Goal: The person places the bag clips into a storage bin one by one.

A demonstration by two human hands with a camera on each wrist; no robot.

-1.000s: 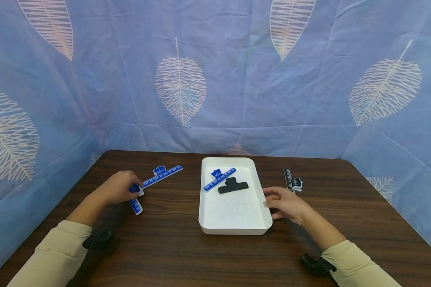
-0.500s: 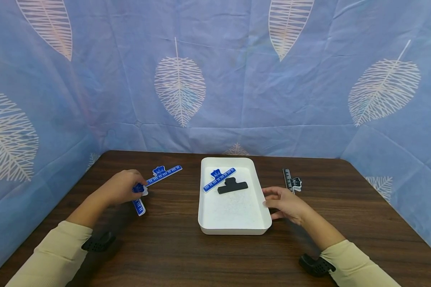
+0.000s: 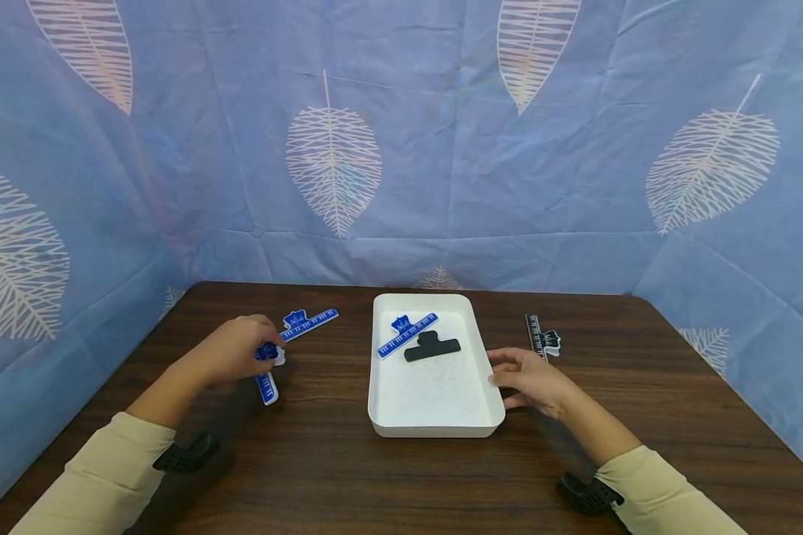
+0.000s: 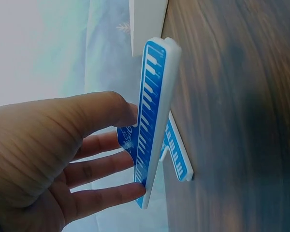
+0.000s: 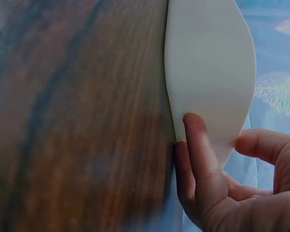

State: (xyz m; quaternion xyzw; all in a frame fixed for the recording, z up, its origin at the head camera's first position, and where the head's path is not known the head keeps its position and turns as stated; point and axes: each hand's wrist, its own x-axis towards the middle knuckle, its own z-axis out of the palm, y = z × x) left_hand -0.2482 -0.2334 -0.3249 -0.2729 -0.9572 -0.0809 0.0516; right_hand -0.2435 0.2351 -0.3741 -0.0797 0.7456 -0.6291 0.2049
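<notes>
My left hand (image 3: 234,349) pinches the handle of a blue clip (image 4: 147,106) printed with white piano keys. That clip is tilted in the left wrist view, and the fingers hide part of its handle. Just beyond it, a second blue clip (image 3: 309,325) lies on the table. With the thumb at the rim and fingers against the outer wall, my right hand (image 3: 531,380) holds the right side of a white tray (image 3: 435,431). Inside the tray are a blue piano-key clip (image 3: 408,336) and a plain black clip (image 3: 432,347).
A black clip with piano keys (image 3: 540,339) lies right of the tray, behind my right hand. All of it rests on a dark wooden table (image 3: 348,483). Blue cloth with leaf prints (image 3: 415,178) hangs behind the table and at its sides.
My left hand has moved a little to the right with the blue clip in its grip. The right hand and tray keep their places; the view shifts slightly.
</notes>
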